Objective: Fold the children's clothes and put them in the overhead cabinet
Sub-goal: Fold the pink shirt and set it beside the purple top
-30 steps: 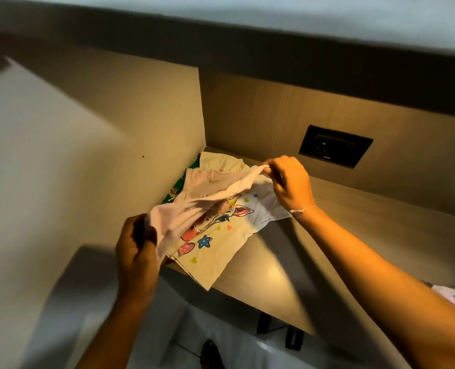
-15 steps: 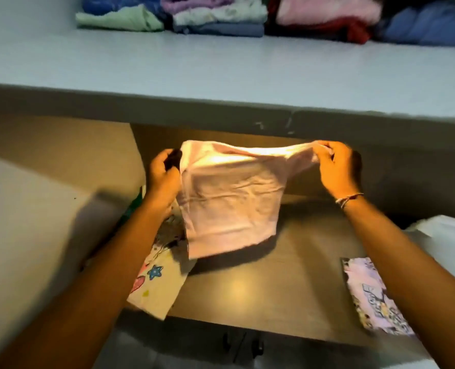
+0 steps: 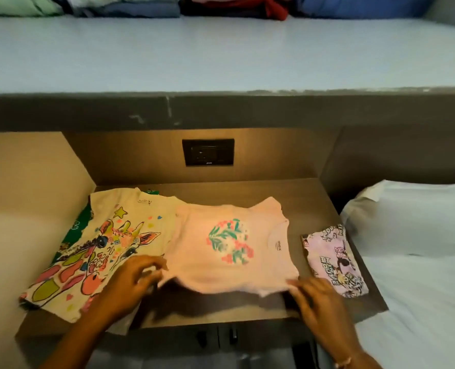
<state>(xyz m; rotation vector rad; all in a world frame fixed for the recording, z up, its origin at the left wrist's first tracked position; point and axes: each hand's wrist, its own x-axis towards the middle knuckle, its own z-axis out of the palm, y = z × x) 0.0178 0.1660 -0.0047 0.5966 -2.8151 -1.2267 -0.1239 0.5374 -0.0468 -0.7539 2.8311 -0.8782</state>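
Note:
A pale pink child's shirt [image 3: 229,243] with a floral print lies face up on the brown wooden table [image 3: 221,312], collar to the right. Its near edge is raised slightly, with a shadow under it. My left hand [image 3: 138,278] grips the near-left corner of that edge. The near-right corner is pinched by my right hand [image 3: 319,299]. To the left, partly under the pink shirt, a cream giraffe-print shirt [image 3: 109,243] lies spread over a green garment [image 3: 74,230]. The overhead shelf [image 3: 221,54] holds folded clothes [image 3: 146,6] at its back.
A small folded purple printed garment [image 3: 333,259] sits at the table's right end. A black wall socket [image 3: 207,152] is set in the back panel. White bedding [image 3: 420,249] borders the table on the right; a side panel closes the left.
The pink shirt, held up in the air by both hands half a second ago, has come down flat onto the table with its print up. Both hands moved down to its near edge.

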